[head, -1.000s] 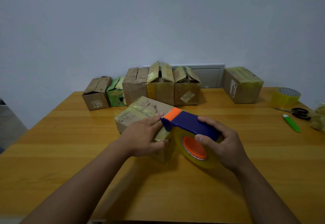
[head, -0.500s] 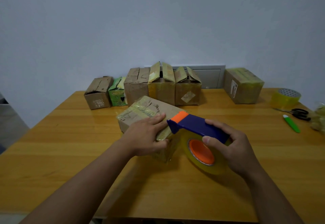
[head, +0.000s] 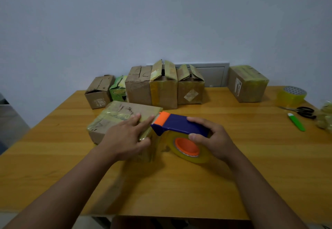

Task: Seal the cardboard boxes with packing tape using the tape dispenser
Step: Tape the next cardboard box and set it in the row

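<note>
Left hand point(head: 124, 139): pressing flat on box point(head: 115, 119), fingers straight.
Right hand point(head: 213, 139): gripping dispenser point(head: 179, 124), fingers curled.
Box: sitting mid-bench point(head: 233, 183).
Relation: dispenser nose touching box's right edge, pointing left.

Wooden table point(head: 215, 183), orange-yellow grain. Landmark: taped cardboard box point(head: 115, 119) sitting mid-table. Behind it, along the far edge: a row of boxes point(head: 161, 90), mostly with flaps up, plus a small green carton point(head: 118, 90) in the row. Well right of the row, one sealed box point(head: 248, 85). Far right of the landmark: spare tape roll point(head: 291, 96), black scissors point(head: 301, 111), green utility knife point(head: 296, 121), wad of crumpled tape point(head: 326, 117) at the table's right edge.
</note>
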